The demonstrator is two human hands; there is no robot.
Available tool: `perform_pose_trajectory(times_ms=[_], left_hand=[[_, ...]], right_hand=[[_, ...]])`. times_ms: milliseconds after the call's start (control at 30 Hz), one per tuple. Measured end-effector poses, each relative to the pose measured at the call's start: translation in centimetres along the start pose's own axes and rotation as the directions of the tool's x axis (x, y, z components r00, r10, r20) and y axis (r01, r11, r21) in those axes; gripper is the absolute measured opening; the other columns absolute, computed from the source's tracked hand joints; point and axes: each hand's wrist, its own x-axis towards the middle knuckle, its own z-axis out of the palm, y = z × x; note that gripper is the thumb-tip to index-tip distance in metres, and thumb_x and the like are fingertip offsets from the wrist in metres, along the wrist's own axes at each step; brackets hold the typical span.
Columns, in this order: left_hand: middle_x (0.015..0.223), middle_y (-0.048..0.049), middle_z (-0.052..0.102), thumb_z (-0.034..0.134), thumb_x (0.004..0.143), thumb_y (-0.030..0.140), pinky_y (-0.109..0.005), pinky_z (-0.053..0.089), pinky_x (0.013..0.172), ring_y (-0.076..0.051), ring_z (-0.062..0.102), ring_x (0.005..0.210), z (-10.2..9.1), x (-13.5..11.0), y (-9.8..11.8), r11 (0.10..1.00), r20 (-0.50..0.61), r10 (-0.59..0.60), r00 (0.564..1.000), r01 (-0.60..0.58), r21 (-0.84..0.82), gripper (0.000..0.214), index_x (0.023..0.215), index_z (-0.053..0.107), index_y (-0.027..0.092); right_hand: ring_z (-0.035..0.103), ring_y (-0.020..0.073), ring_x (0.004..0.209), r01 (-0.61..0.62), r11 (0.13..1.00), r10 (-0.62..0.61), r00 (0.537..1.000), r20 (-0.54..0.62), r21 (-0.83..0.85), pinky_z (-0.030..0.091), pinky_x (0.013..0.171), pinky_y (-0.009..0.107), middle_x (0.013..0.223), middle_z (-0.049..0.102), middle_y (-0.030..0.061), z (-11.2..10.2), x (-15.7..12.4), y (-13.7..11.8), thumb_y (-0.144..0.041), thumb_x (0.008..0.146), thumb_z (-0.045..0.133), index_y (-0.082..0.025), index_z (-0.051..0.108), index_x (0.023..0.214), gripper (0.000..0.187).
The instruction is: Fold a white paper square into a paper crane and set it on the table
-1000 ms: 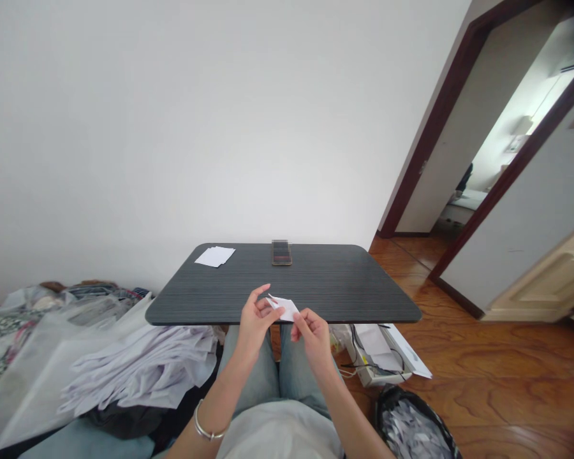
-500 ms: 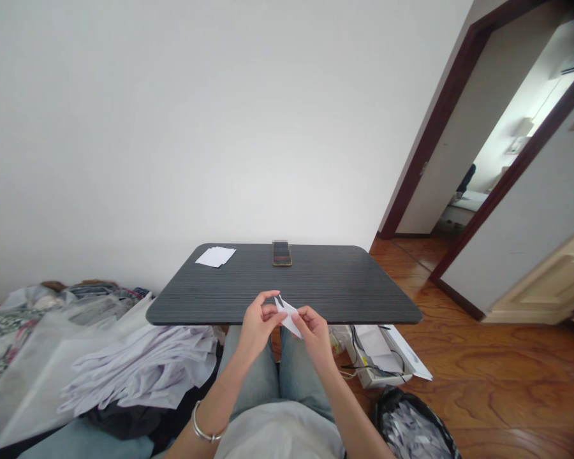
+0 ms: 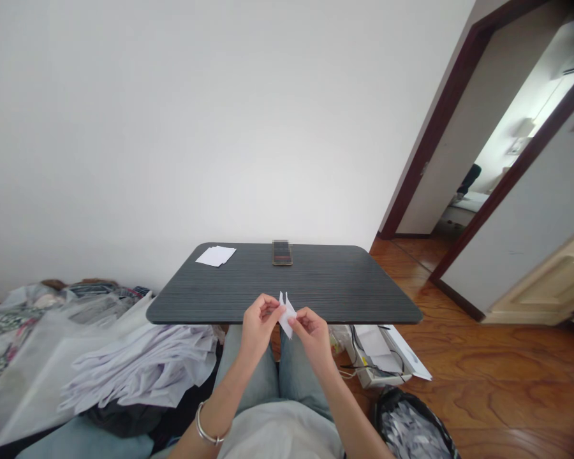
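Observation:
Between my two hands is a small folded white paper (image 3: 287,315), held just over the near edge of the dark table (image 3: 335,287). Two narrow points of the paper stick up side by side with a gap between them. My left hand (image 3: 260,319) pinches its left side with thumb and fingers. On the right side, lower down, my right hand (image 3: 312,326) grips it between thumb and forefinger. A stack of white paper sheets (image 3: 215,256) lies at the table's far left. The phone (image 3: 282,252) is at the back middle.
White cloth (image 3: 143,363) is heaped left of the table beside clear plastic (image 3: 52,357). Below the table's right side is a white box (image 3: 375,366) with cables and papers. A black-lined bin (image 3: 414,427) of paper scraps stands at lower right. A wall rises behind the table.
The folded paper has turned more upright, and its two points now stand apart at the top. My left fingers have drawn in from its upper tip and curled closer.

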Motion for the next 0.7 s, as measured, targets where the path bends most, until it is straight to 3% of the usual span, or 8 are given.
perform_pose_trajectory(times_ms=[200, 367, 700], left_hand=[[0.074, -0.0024, 0.06, 0.057, 0.078, 0.029, -0.023, 0.046, 0.064, -0.015, 0.059, 0.073, -0.14, -0.13, 0.15, 0.99, 0.034, 0.05, 0.998, -0.054, 0.134, 0.014, 0.076, 0.058, 0.015], [0.067, 0.0003, 0.058, 0.054, 0.079, 0.025, -0.021, 0.042, 0.061, -0.013, 0.055, 0.065, -0.03, -0.33, 0.67, 0.966, 0.06, 0.097, 0.994, -0.108, 0.236, 0.014, 0.07, 0.056, 0.015], [0.057, 0.0039, 0.049, 0.054, 0.078, 0.026, -0.02, 0.033, 0.05, -0.009, 0.043, 0.051, 0.51, -0.26, 0.02, 0.998, 0.051, 0.012, 0.999, -0.015, 0.062, 0.016, 0.066, 0.049, 0.016]], right_hand=[[0.053, 0.0139, 0.061, 0.049, 0.989, -0.05, 0.999, 0.002, -0.136, 0.041, 0.058, 0.024, 0.063, 0.058, -0.0013, 0.25, -0.16, -0.44, -0.03, 0.072, 0.066, -0.018, 0.056, 0.069, 0.015], [0.048, 0.0117, 0.054, 0.032, 0.993, -0.027, 0.999, 0.043, -0.113, 0.037, 0.053, 0.022, 0.059, 0.055, -0.0024, 0.19, -0.13, -0.23, -0.034, 0.079, 0.058, -0.018, 0.055, 0.076, 0.017], [0.042, 0.0102, 0.048, 0.006, 0.996, -0.004, 1.0, 0.015, -0.09, 0.035, 0.049, 0.022, 0.052, 0.048, -0.0047, 0.52, -0.28, 0.42, -0.038, 0.081, 0.055, -0.019, 0.047, 0.069, 0.024]])
